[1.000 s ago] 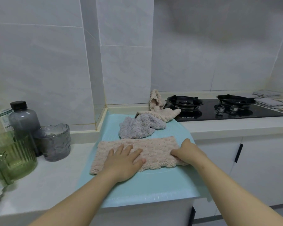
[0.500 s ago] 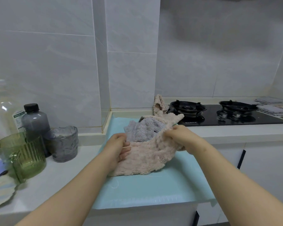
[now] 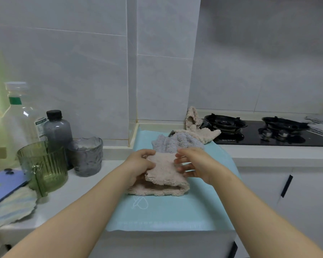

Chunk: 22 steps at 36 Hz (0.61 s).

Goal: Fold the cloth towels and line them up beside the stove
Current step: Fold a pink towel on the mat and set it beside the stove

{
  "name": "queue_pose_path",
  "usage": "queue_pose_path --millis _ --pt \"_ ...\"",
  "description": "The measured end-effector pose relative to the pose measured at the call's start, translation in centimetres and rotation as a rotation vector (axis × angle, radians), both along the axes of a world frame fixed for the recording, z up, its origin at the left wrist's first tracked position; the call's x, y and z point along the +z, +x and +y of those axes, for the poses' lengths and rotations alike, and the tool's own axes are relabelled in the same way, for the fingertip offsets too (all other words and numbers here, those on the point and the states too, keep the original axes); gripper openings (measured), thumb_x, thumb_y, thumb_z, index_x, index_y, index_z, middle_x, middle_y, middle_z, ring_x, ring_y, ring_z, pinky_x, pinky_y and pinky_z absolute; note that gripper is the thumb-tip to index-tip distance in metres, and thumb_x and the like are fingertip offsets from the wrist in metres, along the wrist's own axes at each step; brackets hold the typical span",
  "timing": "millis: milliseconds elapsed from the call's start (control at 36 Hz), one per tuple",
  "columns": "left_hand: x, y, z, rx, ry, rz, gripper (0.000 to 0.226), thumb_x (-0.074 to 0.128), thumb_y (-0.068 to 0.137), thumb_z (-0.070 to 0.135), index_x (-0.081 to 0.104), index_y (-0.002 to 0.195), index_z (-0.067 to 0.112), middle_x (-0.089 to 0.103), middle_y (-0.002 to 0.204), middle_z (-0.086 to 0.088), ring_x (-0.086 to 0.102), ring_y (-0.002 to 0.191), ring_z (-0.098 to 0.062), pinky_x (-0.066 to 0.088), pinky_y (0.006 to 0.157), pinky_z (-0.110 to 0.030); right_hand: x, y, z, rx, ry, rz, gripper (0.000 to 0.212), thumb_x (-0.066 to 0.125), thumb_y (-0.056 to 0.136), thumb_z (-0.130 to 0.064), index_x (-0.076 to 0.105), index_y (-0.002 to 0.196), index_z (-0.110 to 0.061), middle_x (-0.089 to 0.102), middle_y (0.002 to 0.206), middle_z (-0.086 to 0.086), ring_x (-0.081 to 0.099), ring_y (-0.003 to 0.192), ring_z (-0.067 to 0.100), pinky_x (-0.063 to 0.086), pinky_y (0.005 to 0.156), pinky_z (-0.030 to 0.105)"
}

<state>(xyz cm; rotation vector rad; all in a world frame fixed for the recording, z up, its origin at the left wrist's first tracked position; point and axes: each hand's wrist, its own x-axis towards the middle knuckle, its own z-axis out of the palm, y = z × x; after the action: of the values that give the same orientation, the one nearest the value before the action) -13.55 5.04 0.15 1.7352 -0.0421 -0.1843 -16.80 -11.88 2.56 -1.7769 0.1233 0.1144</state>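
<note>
The pink towel (image 3: 164,175) sits centre frame on the teal mat (image 3: 166,211), doubled over where a second ago it lay flat; my left hand (image 3: 140,162) pinches the upper flap, my right hand (image 3: 196,164) has let go, fingers spread beside it; one fold done, I judge; the grey towel (image 3: 175,142) and beige towel (image 3: 199,133) wait crumpled behind, toward the stove (image 3: 268,131) at right.

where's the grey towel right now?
Head view, centre: the crumpled grey fluffy towel lies on the teal mat, just behind the half-folded beige towel, left of the black gas stove.
</note>
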Motion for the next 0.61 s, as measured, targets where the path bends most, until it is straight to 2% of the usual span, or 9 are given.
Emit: queue_pose_path --millis 28,111,167,222,306,417,500,556,611 --pt "0.2 0.1 0.3 0.01 0.044 -0.035 0.041 0.055 0.086 -0.009 0.057 0.119 0.015 0.05 0.118 -0.006 0.056 0.098 -0.023 0.047 0.07 -0.02 0.0 0.0 -0.1 -0.005 -0.012 -0.012 0.018 0.05 0.095 -0.028 0.056 0.087 -0.014 0.061 0.085 0.004 0.054 0.06 0.017 0.043 0.056 0.024" --pt "0.7 0.4 1.7 0.023 0.091 -0.077 0.038 0.052 0.088 -0.007 0.057 0.119 0.014 0.052 0.095 0.0 0.047 0.06 -0.016 0.036 0.04 -0.014 -0.2 0.1 0.0 -0.015 -0.046 -0.042 0.014 0.05 0.094 -0.026 0.056 0.088 -0.014 0.062 0.085 0.003 0.054 0.062 0.016 0.042 0.058 0.024" --pt "0.6 0.9 2.7 0.037 0.12 -0.06 0.04 0.053 0.088 -0.005 0.055 0.122 0.014 0.054 0.094 0.0 0.045 0.059 -0.016 0.036 0.046 -0.02 -0.3 0.2 0.4 -0.02 -0.088 -0.062 0.015 0.05 0.094 -0.025 0.056 0.086 -0.015 0.061 0.084 0.001 0.053 0.064 0.015 0.041 0.06 0.024" --pt "0.5 0.9 3.5 0.036 0.162 -0.038 0.041 0.053 0.088 -0.005 0.054 0.124 0.015 0.055 0.107 -0.004 0.049 0.064 -0.016 0.039 0.054 -0.023 -0.6 0.3 0.8 -0.013 -0.135 -0.072 0.017 0.049 0.094 -0.025 0.056 0.083 -0.015 0.06 0.083 0.0 0.052 0.065 0.014 0.039 0.06 0.025" --pt "0.2 0.8 4.3 0.0 0.238 -0.038 0.043 0.056 0.087 -0.004 0.053 0.126 0.013 0.052 0.117 -0.006 0.054 0.081 -0.019 0.042 0.065 -0.024 -1.2 0.5 1.4 -0.012 -0.243 -0.091 0.018 0.048 0.094 -0.026 0.055 0.084 -0.013 0.059 0.082 -0.001 0.048 0.063 0.013 0.037 0.058 0.025" --pt "-0.6 0.5 5.0 -0.076 0.375 -0.057 0.045 0.062 0.086 0.004 0.052 0.129 0.014 0.05 0.127 -0.01 0.055 0.089 -0.017 0.044 0.07 -0.019 -2.0 0.5 2.1 -0.179 -0.685 -0.25 0.016 0.046 0.09 -0.022 0.053 0.077 -0.017 0.058 0.078 -0.001 0.053 0.077 0.021 0.036 0.063 0.028" --pt "-0.6 0.3 4.9 -0.091 0.411 -0.102 0.043 0.064 0.086 0.01 0.054 0.127 0.018 0.052 0.128 -0.01 0.055 0.113 -0.024 0.043 0.084 -0.025 -1.9 0.5 3.1 -0.269 -0.844 -0.433 0.019 0.043 0.089 -0.02 0.06 0.089 -0.014 0.065 0.093 0.003 0.056 0.093 0.026 0.043 0.072 0.033" --pt "-0.3 0.2 4.7 -0.097 0.449 -0.141 0.043 0.064 0.086 0.015 0.054 0.127 0.021 0.053 0.129 -0.007 0.054 0.114 -0.022 0.039 0.086 -0.023 -1.8 0.6 3.8 -0.199 -0.877 -0.496 0.026 0.042 0.091 -0.02 0.063 0.105 -0.015 0.063 0.112 0.004 0.051 0.108 0.026 0.041 0.086 0.036" --pt "-0.1 0.2 4.2 -0.05 0.67 -0.22 0.046 0.061 0.086 0.025 0.049 0.131 0.028 0.045 0.139 0.0 0.046 0.12 -0.02 0.036 0.095 -0.024 -2.1 0.9 4.4 -0.1 -0.923 -0.484 0.034 0.04 0.093 -0.021 0.057 0.122 -0.019 0.055 0.129 0.001 0.043 0.12 0.024 0.034 0.096 0.035"
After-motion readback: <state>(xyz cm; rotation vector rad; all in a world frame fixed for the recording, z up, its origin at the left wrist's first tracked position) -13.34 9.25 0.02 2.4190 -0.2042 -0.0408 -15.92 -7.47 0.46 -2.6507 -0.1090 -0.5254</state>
